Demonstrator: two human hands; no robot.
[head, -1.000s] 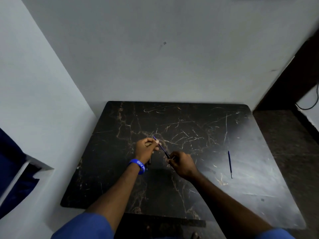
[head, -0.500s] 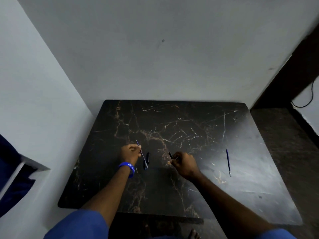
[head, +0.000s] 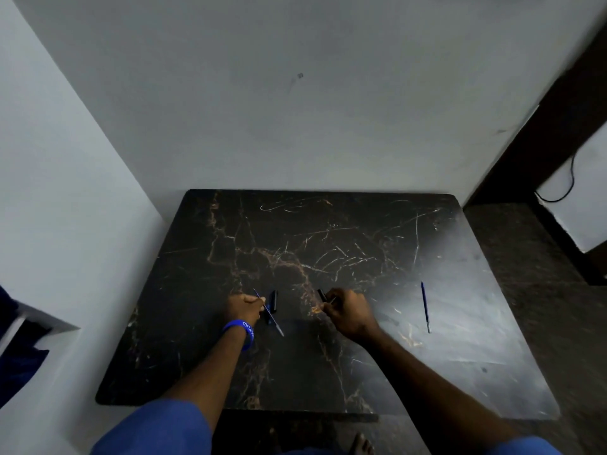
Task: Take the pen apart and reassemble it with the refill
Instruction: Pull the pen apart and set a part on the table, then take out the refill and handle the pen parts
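- Thin refill (head: 268,311): slim blue-and-clear rod with a pale tip, held slanted in the left hand (head: 245,308), tip toward the near edge.
- Dark pen part (head: 272,305): short dark blue piece, laid on the table just beside the held refill.
- Black pen barrel (head: 321,295): pinched in the right hand (head: 345,311), one end protruding.
- Spare blue refill (head: 425,307): laid flat, well apart to the right.
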